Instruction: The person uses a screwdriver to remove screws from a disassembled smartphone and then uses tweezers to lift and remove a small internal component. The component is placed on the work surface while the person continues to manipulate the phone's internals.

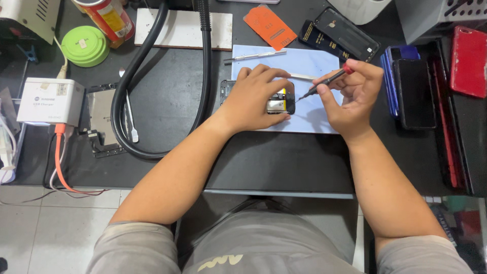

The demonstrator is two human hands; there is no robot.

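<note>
A white charger box [49, 100] sat far left, a black hose [205, 76] looping beside it. My left hand [256, 99] pressed down over the opened phone [280, 103] (on the pale blue mat [314, 68]). My right hand [352, 96] pinched a red-capped screwdriver [324, 82], tip at the phone's edge.

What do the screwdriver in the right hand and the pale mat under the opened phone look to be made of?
Screwdriver: thin dark shaft, probably metal, with a red cap that looks like plastic. Mat: pale blue, matte and flat, likely silicone or rubber, though paper cannot be ruled out.
</note>
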